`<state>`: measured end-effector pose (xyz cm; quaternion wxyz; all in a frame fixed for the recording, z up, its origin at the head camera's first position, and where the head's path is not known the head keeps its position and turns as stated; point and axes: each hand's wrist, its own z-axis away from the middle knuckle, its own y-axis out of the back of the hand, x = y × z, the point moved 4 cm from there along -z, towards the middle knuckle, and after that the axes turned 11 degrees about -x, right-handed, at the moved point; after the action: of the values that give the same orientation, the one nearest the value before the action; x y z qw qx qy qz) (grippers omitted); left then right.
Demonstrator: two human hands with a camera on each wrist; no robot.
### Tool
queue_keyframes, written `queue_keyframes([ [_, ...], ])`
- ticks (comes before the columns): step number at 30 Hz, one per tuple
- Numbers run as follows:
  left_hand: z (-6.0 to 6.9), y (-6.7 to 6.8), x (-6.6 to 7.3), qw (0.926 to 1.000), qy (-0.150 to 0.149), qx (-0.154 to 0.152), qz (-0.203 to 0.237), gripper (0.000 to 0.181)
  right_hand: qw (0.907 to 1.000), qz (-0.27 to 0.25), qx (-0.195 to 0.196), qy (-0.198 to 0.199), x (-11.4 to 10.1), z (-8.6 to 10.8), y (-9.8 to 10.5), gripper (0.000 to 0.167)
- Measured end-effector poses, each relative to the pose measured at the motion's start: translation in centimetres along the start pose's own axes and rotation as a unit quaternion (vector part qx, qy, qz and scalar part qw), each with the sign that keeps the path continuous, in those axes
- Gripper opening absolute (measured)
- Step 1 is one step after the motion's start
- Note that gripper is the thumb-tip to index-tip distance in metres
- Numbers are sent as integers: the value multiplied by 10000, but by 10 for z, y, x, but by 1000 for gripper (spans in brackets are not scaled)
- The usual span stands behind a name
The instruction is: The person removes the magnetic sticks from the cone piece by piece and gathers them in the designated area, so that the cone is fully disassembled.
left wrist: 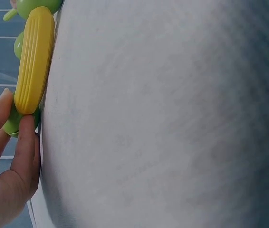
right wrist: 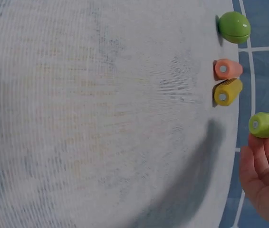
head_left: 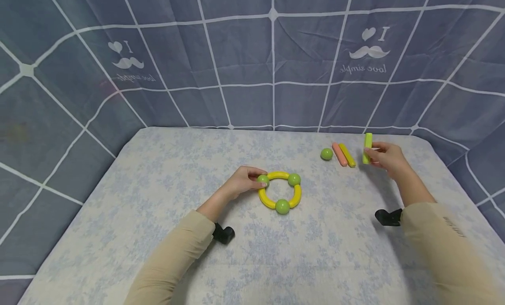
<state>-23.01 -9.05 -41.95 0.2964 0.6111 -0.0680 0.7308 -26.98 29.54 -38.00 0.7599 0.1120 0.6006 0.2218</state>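
A ring of curved yellow rods joined by three green balls lies on the table. My left hand pinches the ball at the ring's left side between thumb and fingers; in the left wrist view a ribbed yellow rod runs up from that ball. At the right, my right hand holds a light green stick upright, raised off the table. Its end shows a small grey disc in the right wrist view, with the fingers below it.
Left of my right hand lie a loose green ball, an orange stick and a yellow stick, the two sticks side by side. A patterned cloth covers the table. Blue-grey curtains hang behind it and at the sides.
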Motion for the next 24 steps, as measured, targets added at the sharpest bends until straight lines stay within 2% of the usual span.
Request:
queue_keyframes([
  [8, 0, 0, 0, 10000, 27, 5, 30, 36, 9999, 26, -26, -143, 16, -10, -3, 65],
  [24, 1, 0, -1, 10000, 25, -3, -9, 38, 9974, 213, 464, -517, 25, -29, -9, 60],
])
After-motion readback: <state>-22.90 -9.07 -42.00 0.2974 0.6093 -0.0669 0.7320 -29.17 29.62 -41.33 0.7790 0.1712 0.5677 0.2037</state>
